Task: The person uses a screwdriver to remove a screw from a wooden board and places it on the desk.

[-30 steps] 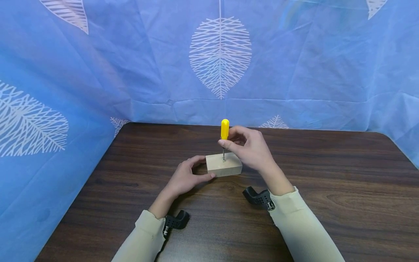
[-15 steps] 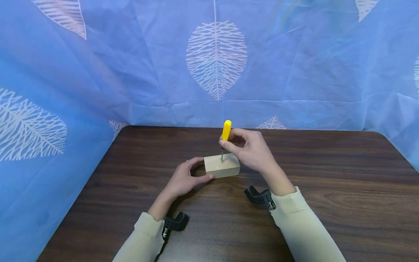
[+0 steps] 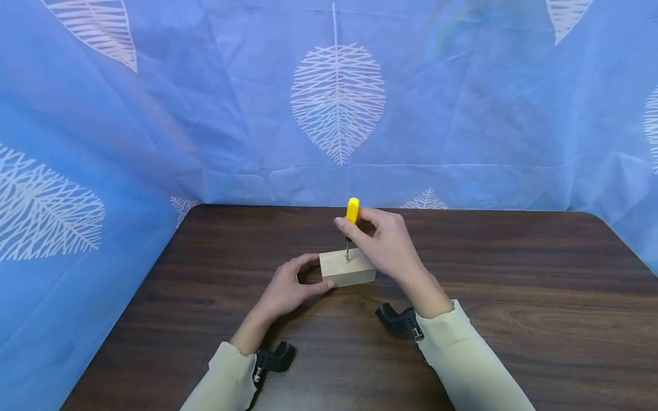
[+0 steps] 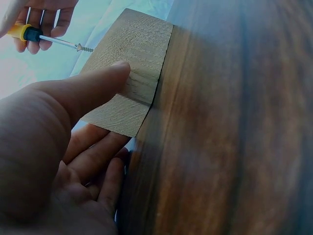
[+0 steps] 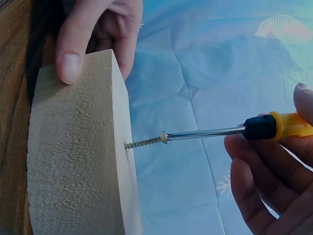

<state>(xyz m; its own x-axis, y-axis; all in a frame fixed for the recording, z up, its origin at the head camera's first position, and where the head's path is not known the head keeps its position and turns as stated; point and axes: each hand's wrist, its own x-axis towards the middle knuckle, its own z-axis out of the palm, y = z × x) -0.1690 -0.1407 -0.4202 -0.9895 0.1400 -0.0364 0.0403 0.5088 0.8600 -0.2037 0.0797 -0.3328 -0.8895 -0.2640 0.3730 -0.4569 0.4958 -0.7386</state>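
A pale wooden block (image 3: 347, 271) lies on the dark table. A screw (image 5: 145, 143) stands part-way out of its top face, threads showing. My left hand (image 3: 288, 288) grips the block's left end, thumb on the near side and fingers behind. My right hand (image 3: 388, 242) holds a screwdriver (image 3: 352, 211) by its yellow handle between thumb and fingers. In the right wrist view, the shank (image 5: 205, 133) runs in line with the screw, its tip right at the screw head. The other right fingers (image 5: 259, 181) are loosely bent beside the handle.
The brown wood-grain table (image 3: 514, 297) extends around the block. Behind it and to the left hangs a blue cloth (image 3: 231, 103) with white leaf prints. Black wrist mounts (image 3: 276, 357) stick out inward from both cream sleeves (image 3: 473, 357).
The right thumb has slid leftward across the screwdriver handle, and the handle leans slightly differently. The left hand keeps its grip on the block. The whole head view has shifted a little.
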